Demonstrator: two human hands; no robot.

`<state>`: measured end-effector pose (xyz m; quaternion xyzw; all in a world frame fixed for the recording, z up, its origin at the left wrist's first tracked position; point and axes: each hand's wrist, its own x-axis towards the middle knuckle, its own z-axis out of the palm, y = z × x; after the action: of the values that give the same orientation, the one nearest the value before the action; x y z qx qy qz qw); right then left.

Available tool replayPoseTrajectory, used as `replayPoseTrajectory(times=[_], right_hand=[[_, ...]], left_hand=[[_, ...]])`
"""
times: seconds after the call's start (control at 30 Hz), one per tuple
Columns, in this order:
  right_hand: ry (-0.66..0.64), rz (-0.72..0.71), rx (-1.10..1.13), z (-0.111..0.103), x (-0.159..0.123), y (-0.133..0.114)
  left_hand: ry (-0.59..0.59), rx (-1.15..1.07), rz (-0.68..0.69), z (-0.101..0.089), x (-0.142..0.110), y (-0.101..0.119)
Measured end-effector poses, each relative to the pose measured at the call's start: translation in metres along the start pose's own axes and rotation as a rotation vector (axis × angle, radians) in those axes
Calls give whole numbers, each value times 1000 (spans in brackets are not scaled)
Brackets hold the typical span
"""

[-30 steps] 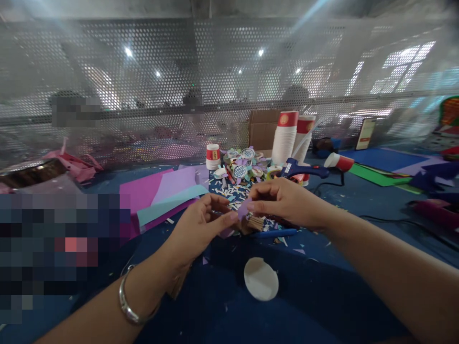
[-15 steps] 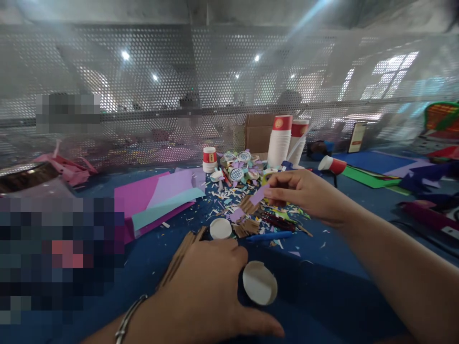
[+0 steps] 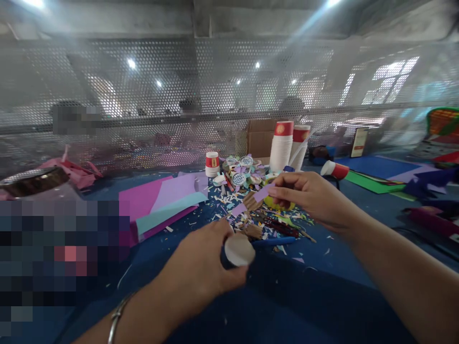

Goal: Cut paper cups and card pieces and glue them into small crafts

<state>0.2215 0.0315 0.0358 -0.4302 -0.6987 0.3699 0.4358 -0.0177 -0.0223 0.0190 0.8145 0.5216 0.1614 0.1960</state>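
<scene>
My left hand is closed around a dark paper cup, its white round bottom turned towards me, lifted a little above the blue table. My right hand pinches a lilac paper strip with a brown corrugated piece stuck to it, held over a heap of paper scraps. The two hands are apart, the left one lower and nearer to me.
Pink, lilac and teal paper sheets lie at the left. Stacked red-and-white cups, a small cup, decorated lids and a cardboard box stand at the back before a perforated screen. A blue pen lies near the scraps.
My left hand left the strip, dropped to the table, took the dark cup and raised it. My right hand kept the strip and stayed roughly in place.
</scene>
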Motion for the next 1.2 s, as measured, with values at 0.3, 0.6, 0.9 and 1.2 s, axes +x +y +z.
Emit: replayPoseTrajectory(times=[0.3, 0.6, 0.9, 1.2], right_hand=[[22, 50, 175, 9, -1, 0], [-84, -13, 132, 22, -4, 0], [-135, -311, -148, 22, -9, -1], [-271, -479, -216, 25, -13, -4]], left_hand=[[246, 133, -61, -17, 15, -23], [116, -93, -120, -11, 14, -18], [-321, -710, -94, -17, 23, -34], [-298, -731, -23, -23, 22, -36]])
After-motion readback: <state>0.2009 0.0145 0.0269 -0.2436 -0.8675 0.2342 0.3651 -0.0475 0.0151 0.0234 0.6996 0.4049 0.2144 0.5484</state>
